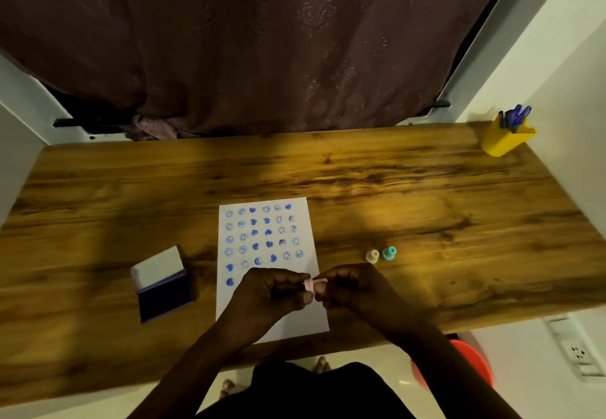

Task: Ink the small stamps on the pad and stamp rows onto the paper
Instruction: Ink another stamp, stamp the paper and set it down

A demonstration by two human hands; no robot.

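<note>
A white sheet of paper (295,317) lies on the wooden table, its upper part filled with rows of blue smiley and heart prints. Over its lower half my left hand (269,297) and my right hand (354,287) meet, both pinching a small pink stamp (311,285) between their fingertips. The open ink pad (164,299), with a dark blue pad and a raised white lid, sits left of the paper. A beige stamp (372,255) and a teal stamp (389,252) stand upright right of the paper.
A yellow cup (505,141) with blue pens stands at the table's far right corner. A dark curtain hangs behind the table (426,189). An orange stool (472,366) and a wall socket (578,353) are below the right front edge.
</note>
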